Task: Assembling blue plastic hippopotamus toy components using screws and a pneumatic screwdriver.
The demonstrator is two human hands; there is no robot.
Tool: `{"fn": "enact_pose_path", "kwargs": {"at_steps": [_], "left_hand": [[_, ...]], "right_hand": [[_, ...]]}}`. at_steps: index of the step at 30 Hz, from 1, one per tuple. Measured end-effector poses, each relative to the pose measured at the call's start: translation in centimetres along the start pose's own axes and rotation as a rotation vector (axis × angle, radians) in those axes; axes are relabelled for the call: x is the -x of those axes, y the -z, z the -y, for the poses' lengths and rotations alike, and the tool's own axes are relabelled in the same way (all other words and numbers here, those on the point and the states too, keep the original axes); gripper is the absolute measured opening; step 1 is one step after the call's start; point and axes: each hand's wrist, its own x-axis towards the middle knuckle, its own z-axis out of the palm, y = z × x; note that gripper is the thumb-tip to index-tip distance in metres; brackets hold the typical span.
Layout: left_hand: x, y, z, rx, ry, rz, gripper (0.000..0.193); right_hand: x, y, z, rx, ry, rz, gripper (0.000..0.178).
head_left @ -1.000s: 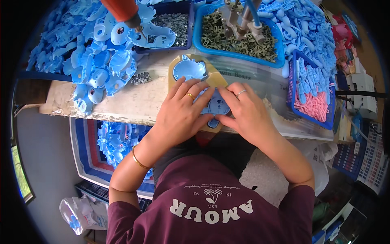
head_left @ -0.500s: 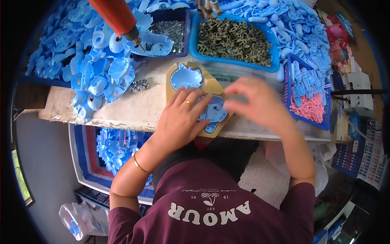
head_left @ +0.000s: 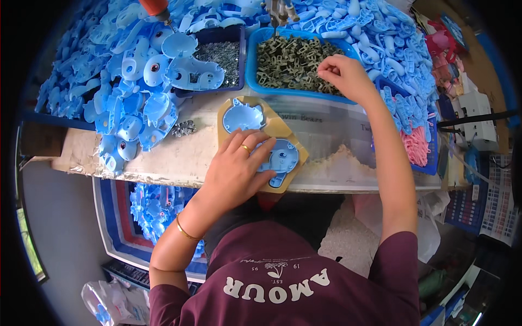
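Note:
My left hand (head_left: 236,165) lies over a tan moulded fixture (head_left: 278,129) near the table's front edge, its fingers extended and thumb apart. A round blue plastic shell (head_left: 243,116) sits in the fixture's far recess, just beyond those fingers. In the near recess lies another blue shell part (head_left: 284,157), partly covered by my fingers. My right hand (head_left: 345,76) is over a bright blue tray (head_left: 304,94) of small dark olive-brown clip-like parts (head_left: 291,60). Its fingertips are pinched together at the heap; what they hold, if anything, is hidden.
A dark blue bin (head_left: 241,60) holds small grey metal pieces. Blue shells (head_left: 130,127) pile up left, more blue parts far right. A blue basket (head_left: 430,157) holds pink pieces. An orange-red power screwdriver (head_left: 155,6) hangs above; small screws (head_left: 184,128) lie left of the fixture.
My right hand has moved from beside the fixture, away from me, to the tray of clip-like parts. My left hand stays on the fixture. The hanging screwdriver appears farther up in view.

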Motion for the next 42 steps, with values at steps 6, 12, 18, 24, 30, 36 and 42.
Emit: {"fn": "enact_pose_path", "kwargs": {"at_steps": [6,12,18,24,30,36,42], "left_hand": [[-2.6,0.1,-0.9,0.192,0.069,-0.259,0.049],[-3.0,-2.7,-2.1,0.804,0.355,-0.295,0.021],[-1.1,-1.2,-1.1,0.988,0.519,-0.252,0.023],[-1.6,-0.3,-1.4,1.005,0.564,-0.191,0.027],[-1.8,-0.4,-1.1,1.056,0.546,-0.138,0.028],[-1.3,-0.2,-0.5,1.05,0.555,-0.159,0.021],[-1.8,-0.7,-0.7,1.185,0.631,-0.13,0.023]], "right_hand": [[3.7,1.2,5.4,-0.658,-0.185,0.216,0.011],[9.9,-2.4,11.2,-0.981,-0.228,0.157,0.012],[16.8,4.1,4.7,-0.282,-0.45,-0.13,0.015],[23.6,9.2,-5.3,0.483,-0.446,-0.254,0.02],[23.2,9.3,-6.5,0.507,-0.314,-0.213,0.017],[21.9,10.8,-6.2,0.051,-0.403,-0.303,0.009],[14.8,6.4,5.5,-0.508,-0.308,-0.056,0.014]]}}
